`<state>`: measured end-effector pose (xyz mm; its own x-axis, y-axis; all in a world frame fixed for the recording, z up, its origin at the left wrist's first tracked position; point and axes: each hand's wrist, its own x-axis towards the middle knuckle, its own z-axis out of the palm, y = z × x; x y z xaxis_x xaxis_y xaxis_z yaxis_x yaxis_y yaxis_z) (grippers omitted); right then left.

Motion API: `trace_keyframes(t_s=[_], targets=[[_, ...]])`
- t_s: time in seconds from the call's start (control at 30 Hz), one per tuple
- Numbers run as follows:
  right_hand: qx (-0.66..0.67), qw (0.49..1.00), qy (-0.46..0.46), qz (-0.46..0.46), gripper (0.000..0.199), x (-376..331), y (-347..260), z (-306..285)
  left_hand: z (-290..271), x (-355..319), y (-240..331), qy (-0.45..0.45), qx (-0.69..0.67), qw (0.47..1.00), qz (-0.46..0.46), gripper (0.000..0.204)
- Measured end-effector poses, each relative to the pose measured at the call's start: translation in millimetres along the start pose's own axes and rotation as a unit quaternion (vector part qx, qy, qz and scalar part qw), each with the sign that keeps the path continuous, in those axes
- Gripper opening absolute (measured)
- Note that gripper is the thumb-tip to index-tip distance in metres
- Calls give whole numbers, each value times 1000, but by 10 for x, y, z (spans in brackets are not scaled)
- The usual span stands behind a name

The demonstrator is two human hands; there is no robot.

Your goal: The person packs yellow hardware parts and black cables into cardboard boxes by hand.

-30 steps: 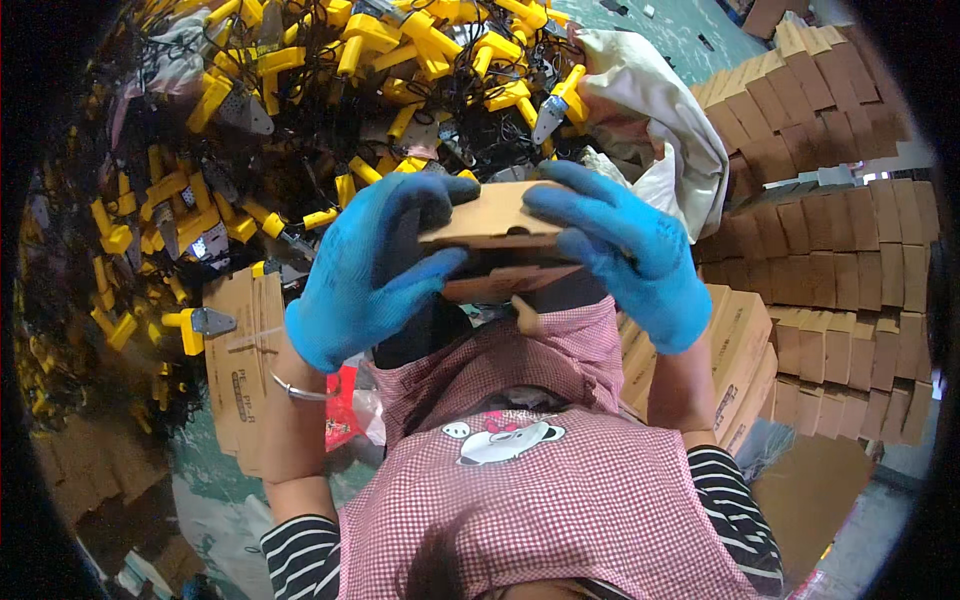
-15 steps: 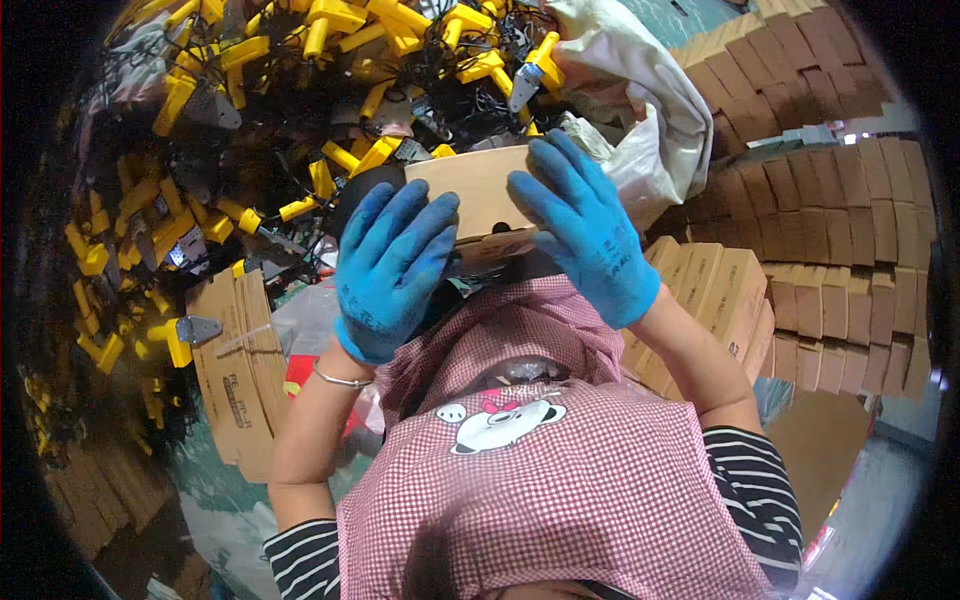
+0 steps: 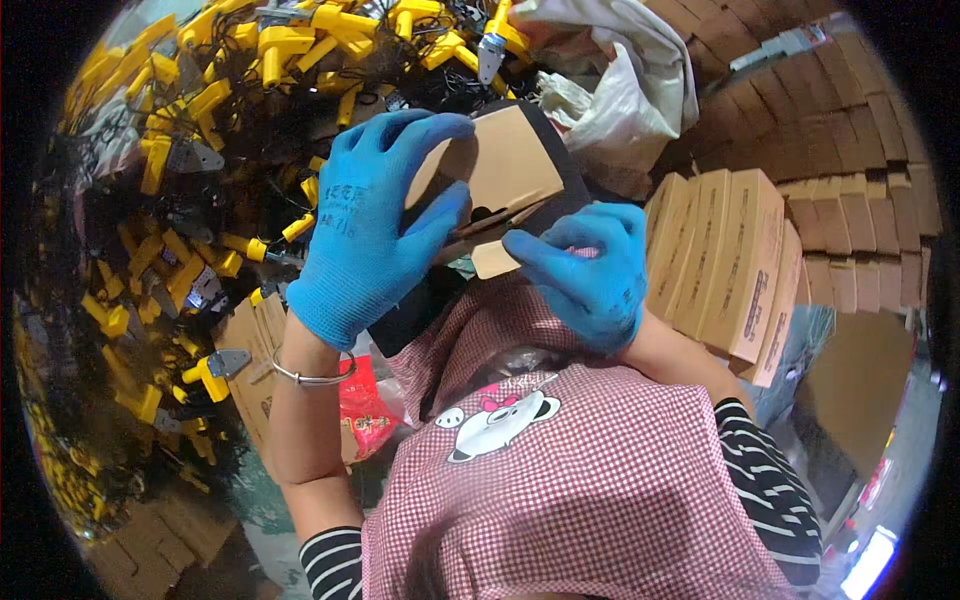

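A brown cardboard box (image 3: 505,165) rests tilted over a dark surface in front of my lap. My left hand (image 3: 365,235), in a blue work glove, grips its left side, fingers over the top and thumb along the near edge. A small cardboard flap (image 3: 492,261) sticks out at the box's near side. My right hand (image 3: 595,275), gloved alike, pinches that flap between thumb and curled fingers. What lies inside the box is hidden.
Yellow-handled tools (image 3: 285,50) with black cords are heaped to the left and ahead. A white woven sack (image 3: 650,80) stands beyond the box. Closed cartons (image 3: 715,260) line up at my right, before stacked cartons (image 3: 850,220). Flattened cardboard (image 3: 255,390) lies at left.
Both hands lay spread at the box's sides. My left hand has taken hold of its left side, and my right hand has come down onto the near flap. The box has turned.
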<state>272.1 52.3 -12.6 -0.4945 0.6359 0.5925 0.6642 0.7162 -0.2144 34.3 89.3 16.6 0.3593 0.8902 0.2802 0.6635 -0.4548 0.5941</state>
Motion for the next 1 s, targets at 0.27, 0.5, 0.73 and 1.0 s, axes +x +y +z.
trace_keyframes(t_s=[0.27, 0.5, 0.73, 1.0], targets=[[506, 713, 78, 479, 19, -98, -300, 68, 158, 8, 197, 32, 82, 993, 85, 46], [472, 748, 44, 465, 22, 10, -399, -21, -18, -30, 3, -43, -69, 989, 122, 48], [562, 608, 12, 561, 15, 161, -364, -135, 146, -32, 52, 16, -10, 993, 115, 49], [491, 677, -22, 548, 17, 250, -288, -169, 180, -1, 56, 22, 7, 993, 113, 49]])
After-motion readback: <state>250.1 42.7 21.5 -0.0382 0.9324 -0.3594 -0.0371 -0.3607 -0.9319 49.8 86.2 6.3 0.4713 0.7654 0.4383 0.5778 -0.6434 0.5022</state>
